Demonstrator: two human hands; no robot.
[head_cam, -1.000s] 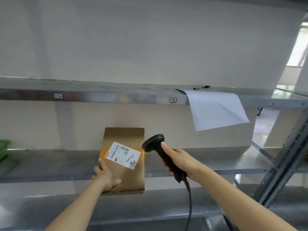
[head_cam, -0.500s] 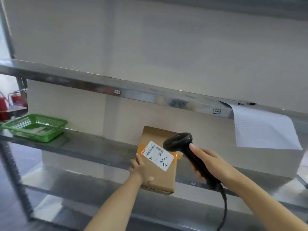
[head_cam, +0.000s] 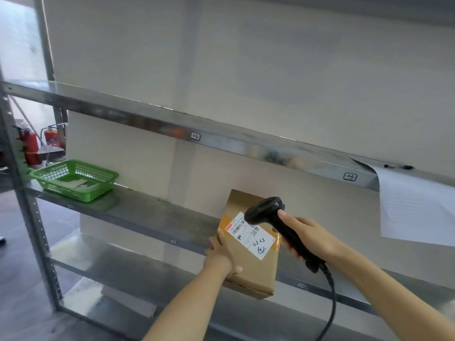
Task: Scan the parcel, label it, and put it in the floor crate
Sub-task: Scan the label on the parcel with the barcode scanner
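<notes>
Head view

1. Position of goods: the parcel (head_cam: 248,244), a brown cardboard box, is held in the air in front of the middle shelf (head_cam: 138,212), face tilted up toward the camera. No floor crate is in view.
2. Left hand (head_cam: 221,257): fingers wrapped round the parcel's lower left edge, thumb on the face. It carries the whole box from one side.
3. Right hand (head_cam: 307,239): fingers closed round the handle of the black scanner (head_cam: 275,217), forefinger up near the trigger. The scanner head sits just over the top of the white label (head_cam: 251,236).
4. Risk, scan: the head partly covers the barcode and is very close to it; in my judgement a misread or no read is likely unless it is drawn back.
5. Risk, drop: a one-sided grip on a tilted box could let it slip or twist out.
6. Risk, cable: the scanner cord (head_cam: 330,306) hangs below the wrist and could snag the shelf edge.
7. Legible writing, label: handwritten "0325" and a circled "4"; a barcode, a small square code and a red mark at one corner. Printed digits too small to read.
8. Legible writing, shelving: tags on the upper shelf (head_cam: 147,114) appear to read "1-2" and "1-3". The lined sheet (head_cam: 416,207) hanging at right is not readable.
</notes>
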